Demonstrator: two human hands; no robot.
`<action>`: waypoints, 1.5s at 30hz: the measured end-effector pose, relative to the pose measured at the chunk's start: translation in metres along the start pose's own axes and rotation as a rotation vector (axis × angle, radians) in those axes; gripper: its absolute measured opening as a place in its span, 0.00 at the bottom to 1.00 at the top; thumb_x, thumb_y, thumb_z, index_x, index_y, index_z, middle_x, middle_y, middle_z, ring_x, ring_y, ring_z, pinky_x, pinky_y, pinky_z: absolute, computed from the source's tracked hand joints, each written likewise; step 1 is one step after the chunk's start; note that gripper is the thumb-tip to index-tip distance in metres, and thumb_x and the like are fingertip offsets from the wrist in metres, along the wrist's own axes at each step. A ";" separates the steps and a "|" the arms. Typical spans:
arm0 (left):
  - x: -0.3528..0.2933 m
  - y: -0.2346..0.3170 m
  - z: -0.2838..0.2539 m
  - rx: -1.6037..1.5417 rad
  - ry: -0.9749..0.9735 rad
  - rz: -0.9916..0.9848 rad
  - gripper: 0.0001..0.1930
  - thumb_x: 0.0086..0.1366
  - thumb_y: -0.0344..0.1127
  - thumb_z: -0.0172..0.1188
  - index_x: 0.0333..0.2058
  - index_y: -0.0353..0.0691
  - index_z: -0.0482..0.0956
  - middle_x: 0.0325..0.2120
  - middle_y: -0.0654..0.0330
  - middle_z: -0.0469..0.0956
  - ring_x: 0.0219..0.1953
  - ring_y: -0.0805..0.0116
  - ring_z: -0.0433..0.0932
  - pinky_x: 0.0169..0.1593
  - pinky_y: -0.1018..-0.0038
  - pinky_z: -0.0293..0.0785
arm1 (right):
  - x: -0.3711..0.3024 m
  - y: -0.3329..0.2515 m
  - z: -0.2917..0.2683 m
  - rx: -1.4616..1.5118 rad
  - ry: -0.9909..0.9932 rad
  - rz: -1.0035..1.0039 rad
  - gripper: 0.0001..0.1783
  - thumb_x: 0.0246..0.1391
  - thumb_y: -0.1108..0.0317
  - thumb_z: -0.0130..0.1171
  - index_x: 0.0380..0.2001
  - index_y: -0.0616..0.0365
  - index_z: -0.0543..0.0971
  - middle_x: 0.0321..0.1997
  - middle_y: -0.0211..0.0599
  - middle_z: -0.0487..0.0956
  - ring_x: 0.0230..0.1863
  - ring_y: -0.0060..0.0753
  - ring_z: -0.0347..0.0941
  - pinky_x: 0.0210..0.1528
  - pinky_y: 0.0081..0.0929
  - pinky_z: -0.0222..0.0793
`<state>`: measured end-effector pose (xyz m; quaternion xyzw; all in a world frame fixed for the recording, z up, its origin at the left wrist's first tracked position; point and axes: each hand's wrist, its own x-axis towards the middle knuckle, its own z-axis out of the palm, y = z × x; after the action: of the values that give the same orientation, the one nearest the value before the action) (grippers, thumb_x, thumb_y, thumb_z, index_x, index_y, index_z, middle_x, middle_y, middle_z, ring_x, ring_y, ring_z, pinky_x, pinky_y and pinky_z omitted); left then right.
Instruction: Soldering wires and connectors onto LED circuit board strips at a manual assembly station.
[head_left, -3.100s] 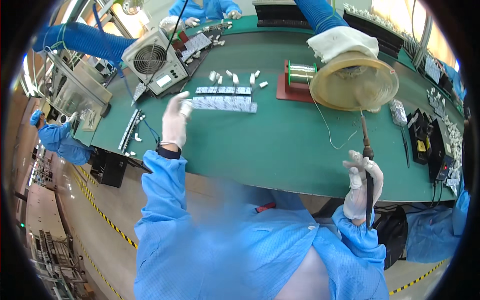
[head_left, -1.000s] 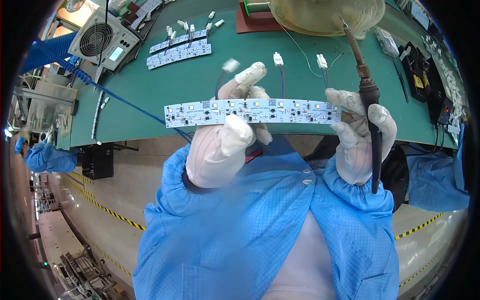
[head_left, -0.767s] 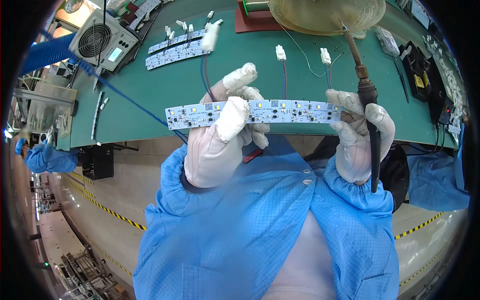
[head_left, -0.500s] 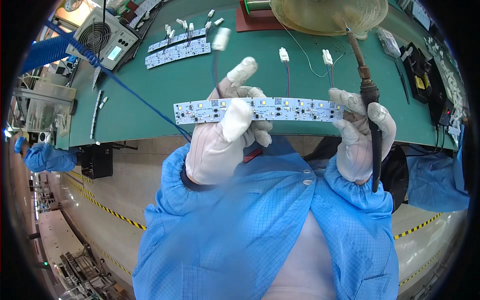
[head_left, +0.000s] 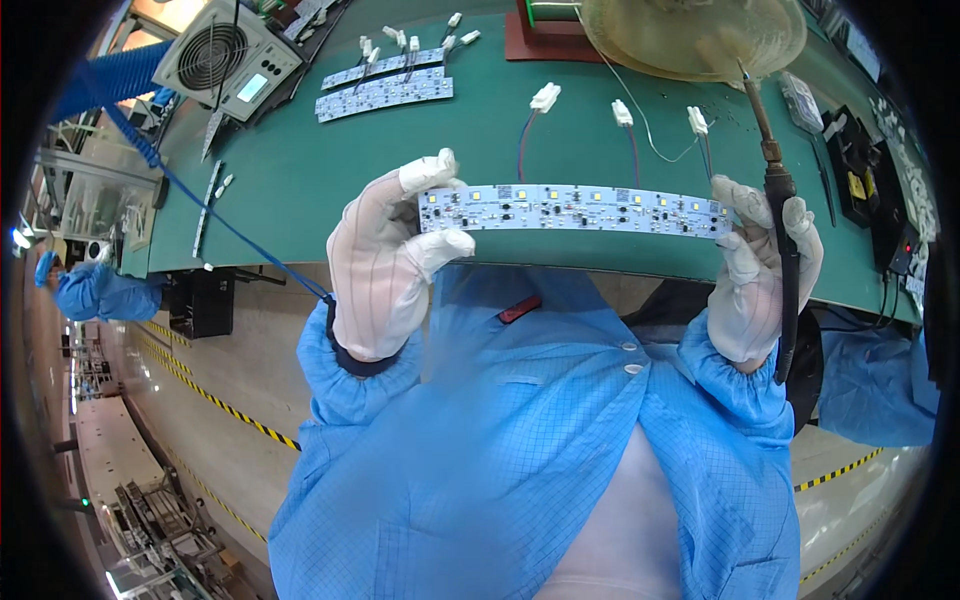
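Note:
A long, slightly curved white LED circuit board point(head_left: 575, 208) is held level above the near edge of the bench, its components facing me. My left hand point(head_left: 385, 255), in a white glove, grips its left end, thumb at the lower edge. The gloved right hand point(head_left: 750, 270) pinches the other end and also carries a soldering iron point(head_left: 783, 250), tip pointing away from me. Beyond the board's far edge, wires lead to white connectors, the left one point(head_left: 545, 97), the middle one point(head_left: 623, 113) and the right one point(head_left: 698, 121).
Several similar boards with connectors point(head_left: 385, 95) lie at the back left of the green bench point(head_left: 300, 180). A power unit point(head_left: 230, 65) stands farther left. A solder spool point(head_left: 555, 12) and a translucent round cover point(head_left: 695, 40) are at the back. A blue cord point(head_left: 240, 235) crosses the left side.
My left hand has moved from the board's middle to its left end, and the left connector's wire now lies clear of it. Board, right hand and iron appear slightly farther right.

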<state>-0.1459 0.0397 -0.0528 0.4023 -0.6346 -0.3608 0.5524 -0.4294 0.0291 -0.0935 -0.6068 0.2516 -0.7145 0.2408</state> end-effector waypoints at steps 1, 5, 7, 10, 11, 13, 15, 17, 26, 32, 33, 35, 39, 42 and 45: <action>-0.001 0.001 0.001 0.007 0.009 -0.001 0.34 0.48 0.26 0.69 0.54 0.32 0.65 0.36 0.51 0.76 0.38 0.67 0.76 0.42 0.75 0.74 | 0.000 0.000 0.000 -0.007 -0.013 0.021 0.30 0.50 0.81 0.55 0.56 0.51 0.62 0.46 0.55 0.75 0.49 0.49 0.73 0.50 0.40 0.72; -0.003 0.003 0.006 -0.185 0.022 0.114 0.29 0.48 0.25 0.67 0.51 0.30 0.67 0.36 0.49 0.76 0.39 0.66 0.77 0.42 0.75 0.75 | -0.003 0.002 -0.001 -0.012 -0.018 0.032 0.30 0.52 0.81 0.53 0.58 0.52 0.60 0.46 0.54 0.75 0.50 0.51 0.73 0.54 0.43 0.69; -0.001 -0.003 0.006 -0.199 -0.011 0.217 0.28 0.47 0.26 0.68 0.48 0.29 0.69 0.37 0.49 0.77 0.38 0.67 0.78 0.41 0.75 0.76 | -0.004 0.003 0.001 0.005 -0.002 0.040 0.30 0.51 0.82 0.53 0.56 0.53 0.60 0.46 0.54 0.74 0.50 0.53 0.72 0.51 0.42 0.71; -0.003 -0.003 0.008 -0.142 0.025 0.239 0.27 0.46 0.26 0.69 0.47 0.29 0.70 0.37 0.50 0.77 0.37 0.68 0.78 0.40 0.75 0.76 | -0.006 0.003 -0.001 0.014 0.006 0.052 0.29 0.51 0.82 0.54 0.55 0.54 0.60 0.46 0.56 0.74 0.50 0.55 0.72 0.51 0.42 0.70; -0.003 -0.004 0.009 -0.115 0.058 0.262 0.28 0.43 0.32 0.70 0.45 0.30 0.71 0.37 0.53 0.78 0.38 0.69 0.78 0.37 0.77 0.76 | -0.005 0.002 0.000 -0.003 0.008 0.057 0.29 0.51 0.82 0.54 0.56 0.53 0.60 0.46 0.57 0.74 0.50 0.54 0.73 0.51 0.42 0.70; -0.006 -0.004 0.006 -0.007 0.069 0.276 0.30 0.42 0.35 0.71 0.45 0.31 0.72 0.37 0.54 0.78 0.36 0.71 0.78 0.36 0.78 0.76 | -0.006 0.003 -0.003 -0.016 0.004 0.068 0.29 0.51 0.81 0.54 0.56 0.51 0.60 0.46 0.59 0.74 0.49 0.53 0.73 0.50 0.42 0.70; -0.007 -0.007 0.005 0.171 0.112 0.312 0.33 0.37 0.43 0.71 0.44 0.35 0.74 0.37 0.58 0.79 0.31 0.74 0.77 0.32 0.80 0.74 | -0.006 0.001 0.000 -0.022 -0.005 0.064 0.29 0.51 0.81 0.54 0.56 0.51 0.61 0.46 0.59 0.74 0.49 0.53 0.73 0.50 0.41 0.70; -0.007 -0.002 0.007 0.213 0.125 0.325 0.32 0.37 0.43 0.71 0.43 0.35 0.75 0.36 0.59 0.79 0.29 0.75 0.76 0.32 0.80 0.74 | -0.008 0.001 0.001 -0.032 -0.012 0.060 0.29 0.51 0.81 0.54 0.56 0.51 0.61 0.46 0.59 0.75 0.49 0.53 0.73 0.50 0.41 0.70; -0.006 -0.001 0.008 0.392 0.182 0.384 0.32 0.36 0.49 0.70 0.41 0.38 0.78 0.29 0.60 0.79 0.24 0.74 0.74 0.28 0.80 0.71 | -0.007 0.003 0.001 -0.041 -0.015 0.062 0.28 0.52 0.83 0.52 0.55 0.51 0.61 0.45 0.57 0.75 0.49 0.54 0.73 0.49 0.40 0.72; -0.002 0.000 0.008 0.436 0.122 0.395 0.30 0.36 0.48 0.70 0.40 0.38 0.77 0.28 0.61 0.79 0.22 0.74 0.73 0.26 0.80 0.70 | -0.006 0.006 -0.004 -0.139 -0.005 0.026 0.29 0.51 0.83 0.52 0.56 0.50 0.60 0.45 0.56 0.75 0.49 0.53 0.73 0.48 0.40 0.73; 0.000 -0.002 0.009 0.433 0.104 0.412 0.29 0.36 0.47 0.70 0.39 0.38 0.77 0.28 0.61 0.79 0.21 0.74 0.73 0.26 0.80 0.70 | -0.006 0.004 -0.007 -0.122 0.016 0.043 0.29 0.50 0.83 0.53 0.55 0.51 0.61 0.45 0.54 0.75 0.48 0.53 0.73 0.48 0.40 0.72; 0.002 -0.002 0.010 0.423 0.051 0.387 0.29 0.36 0.47 0.70 0.39 0.39 0.77 0.28 0.62 0.79 0.21 0.73 0.73 0.26 0.79 0.71 | -0.005 0.002 -0.015 -0.127 0.045 0.055 0.29 0.50 0.83 0.54 0.55 0.51 0.62 0.44 0.53 0.76 0.48 0.53 0.74 0.49 0.40 0.72; 0.013 -0.002 0.021 0.455 -0.108 0.373 0.28 0.36 0.43 0.71 0.40 0.41 0.76 0.33 0.61 0.79 0.27 0.68 0.74 0.29 0.76 0.72 | 0.004 -0.003 -0.051 -0.081 0.000 0.062 0.26 0.50 0.77 0.57 0.53 0.55 0.64 0.43 0.49 0.76 0.47 0.51 0.74 0.47 0.35 0.71; 0.022 -0.005 0.035 0.469 -0.195 0.311 0.27 0.39 0.39 0.71 0.42 0.42 0.75 0.37 0.58 0.77 0.34 0.61 0.75 0.36 0.71 0.72 | 0.009 -0.017 -0.086 -0.220 0.001 0.125 0.24 0.51 0.70 0.59 0.51 0.59 0.66 0.43 0.47 0.76 0.47 0.49 0.74 0.44 0.29 0.71; 0.048 -0.006 0.067 0.622 -0.221 0.401 0.18 0.48 0.35 0.66 0.40 0.44 0.76 0.33 0.57 0.78 0.36 0.58 0.76 0.41 0.66 0.70 | 0.012 -0.028 -0.121 -0.345 -0.044 0.210 0.23 0.52 0.68 0.59 0.50 0.63 0.67 0.48 0.49 0.74 0.48 0.49 0.74 0.45 0.28 0.71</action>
<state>-0.2146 -0.0052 -0.0475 0.3772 -0.8356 -0.0772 0.3919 -0.5515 0.0512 -0.0829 -0.6250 0.4269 -0.6182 0.2121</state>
